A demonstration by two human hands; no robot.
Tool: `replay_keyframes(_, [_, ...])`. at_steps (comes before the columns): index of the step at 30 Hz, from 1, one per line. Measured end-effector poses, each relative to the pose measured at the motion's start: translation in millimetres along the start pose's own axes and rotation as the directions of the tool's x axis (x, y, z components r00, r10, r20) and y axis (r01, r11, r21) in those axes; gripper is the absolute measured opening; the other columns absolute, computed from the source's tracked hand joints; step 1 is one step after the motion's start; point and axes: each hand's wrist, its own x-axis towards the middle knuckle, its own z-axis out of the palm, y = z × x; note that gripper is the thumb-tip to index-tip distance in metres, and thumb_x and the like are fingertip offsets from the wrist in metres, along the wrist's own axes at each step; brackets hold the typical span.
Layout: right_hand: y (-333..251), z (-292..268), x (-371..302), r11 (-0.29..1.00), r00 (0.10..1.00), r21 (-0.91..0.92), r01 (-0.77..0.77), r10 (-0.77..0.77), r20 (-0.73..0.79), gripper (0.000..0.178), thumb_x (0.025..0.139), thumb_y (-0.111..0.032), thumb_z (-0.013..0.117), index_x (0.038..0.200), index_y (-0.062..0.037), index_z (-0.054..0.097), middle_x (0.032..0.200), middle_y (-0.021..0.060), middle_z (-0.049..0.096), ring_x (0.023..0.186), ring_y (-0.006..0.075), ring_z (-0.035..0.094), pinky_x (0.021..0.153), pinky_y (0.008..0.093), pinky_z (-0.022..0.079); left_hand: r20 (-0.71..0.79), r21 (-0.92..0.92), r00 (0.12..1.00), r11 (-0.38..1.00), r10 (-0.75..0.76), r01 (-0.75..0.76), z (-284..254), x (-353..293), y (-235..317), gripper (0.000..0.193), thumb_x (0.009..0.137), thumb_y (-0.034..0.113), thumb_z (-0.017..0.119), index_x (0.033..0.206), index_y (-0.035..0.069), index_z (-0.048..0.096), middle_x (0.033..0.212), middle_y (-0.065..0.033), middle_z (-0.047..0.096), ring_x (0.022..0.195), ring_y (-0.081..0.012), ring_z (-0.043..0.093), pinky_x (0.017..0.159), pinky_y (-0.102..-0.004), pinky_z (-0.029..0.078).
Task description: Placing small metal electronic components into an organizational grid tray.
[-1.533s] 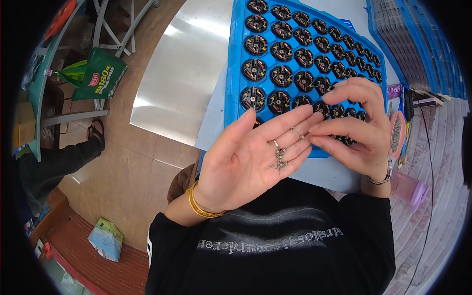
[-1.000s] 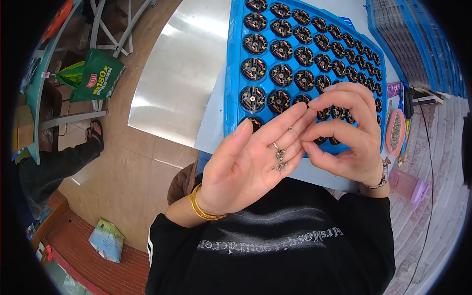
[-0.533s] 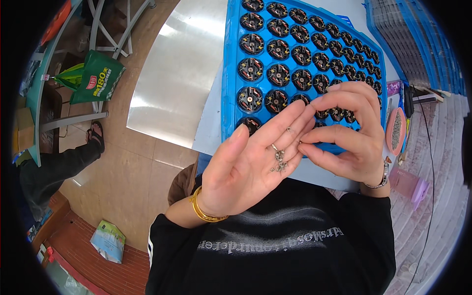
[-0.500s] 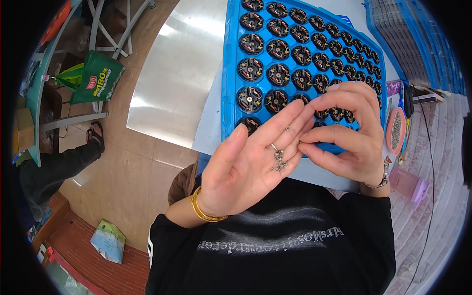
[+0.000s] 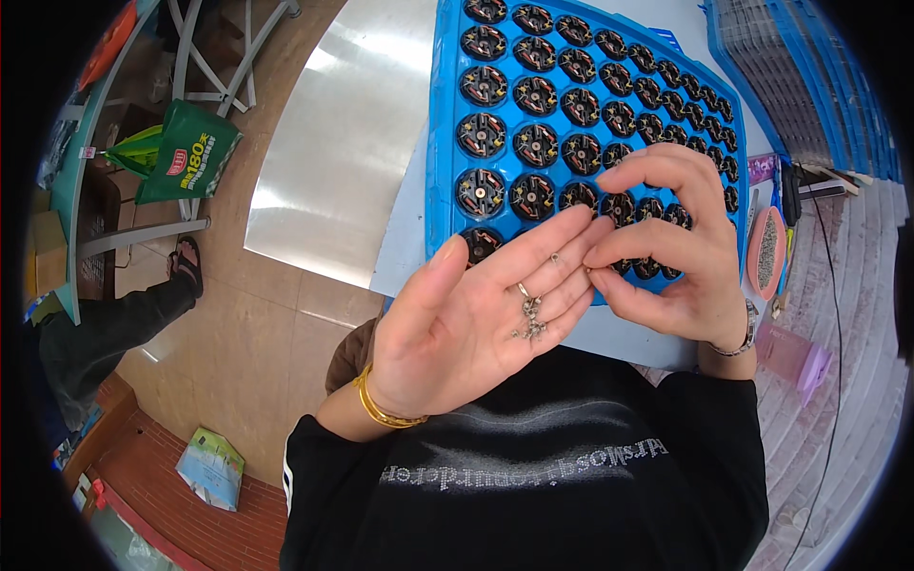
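Note:
My left hand [image 5: 438, 328] is held palm up over the near edge of a blue tray [image 5: 442, 114], its fingers stretched out flat. Small silvery metal pieces [image 5: 531, 328] lie in a loose cluster on the palm and lower fingers. Beside its fingertips, my right hand [image 5: 690, 252] pinches with thumb and forefinger; whatever is between those tips is too small to name. Rows of round black parts [image 5: 481, 135] with wires and copper-coloured centres fill the tray's round pockets. Both hands cover some of the nearest ones.
Stacked blue trays [image 5: 809, 90] stand at the far right. Nearer are a pink dish [image 5: 762, 290] of tiny grey pieces, a clear container with a purple lid [image 5: 812, 373] and a thin black cable. A shiny metal sheet [image 5: 324, 152] lies left; beyond it is another person's leg [image 5: 124, 319].
My left hand has shifted slightly left, carrying the metal pieces on its palm. The right hand's pinch stays near its fingertips, and its other fingers have moved a little.

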Motion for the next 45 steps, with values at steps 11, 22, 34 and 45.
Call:
replay_keyframes(11, [4.6, 15.6, -0.9, 0.912, 0.912, 0.001, 0.411, -0.41, -0.014, 0.022, 0.061, -0.019, 0.086, 0.08, -0.0214, 0.075, 0.112, 0.0015, 0.063, 0.111, 0.0268, 0.052, 0.09, 0.0434, 0.046, 0.012, -0.078, 0.993, 0.99, -0.117, 0.117, -6.8, -27.8, 9.2, 0.085, 0.103, 0.059, 0.024, 0.158, -0.001, 0.001, 0.167, -0.0144, 0.003, 0.154, -0.0228, 0.008, 0.124, -0.0379, 0.012])
replay_keyframes(22, [11.1, 35.9, 5.5, 0.958, 0.997, -0.287, 0.003, -0.027, -0.079, 0.019, 0.068, -0.009, 0.084, 0.082, -0.0148, 0.073, 0.115, 0.002, 0.063, 0.113, 0.0267, 0.055, 0.096, 0.0397, 0.044, -0.09, 0.11, 0.994, 0.991, -0.063, 0.073, 0.9, -39.3, 29.8, 0.1, 0.1, 0.064, 0.033, 0.154, -0.009, -0.007, 0.163, -0.0274, -0.006, 0.154, -0.034, -0.004, 0.124, -0.0425, 0.007])
replay_keyframes(34, [2.9, 19.3, 6.6, 0.953, 0.994, -0.288, 0.092, -0.104, -0.028, 0.024, 0.065, -0.012, 0.084, 0.089, -0.0156, 0.078, 0.113, 0.0039, 0.064, 0.109, 0.0267, 0.057, 0.093, 0.0406, 0.044, -0.093, 0.058, 0.995, 0.998, -0.024, 0.029, 0.7, -30.9, 22.8, 0.099, 0.1, 0.065, 0.032, 0.155, -0.007, -0.006, 0.165, -0.0235, -0.004, 0.154, -0.0329, -0.001, 0.125, -0.0422, 0.01])
replay_keyframes(45, [-20.8, 18.9, -1.7, 1.0, 0.997, -0.007, 0.0, -0.001, -0.079, 0.027, 0.059, -0.015, 0.087, 0.083, -0.0142, 0.075, 0.111, 0.0054, 0.064, 0.107, 0.0293, 0.056, 0.091, 0.0418, 0.045, 0.062, 0.064, 0.996, 0.996, -0.069, 0.065, -8.3, -16.8, -4.3, 0.074, 0.106, 0.05, 0.019, 0.159, 0.002, 0.002, 0.167, -0.01, 0.009, 0.153, -0.0195, 0.013, 0.123, -0.0357, 0.011])
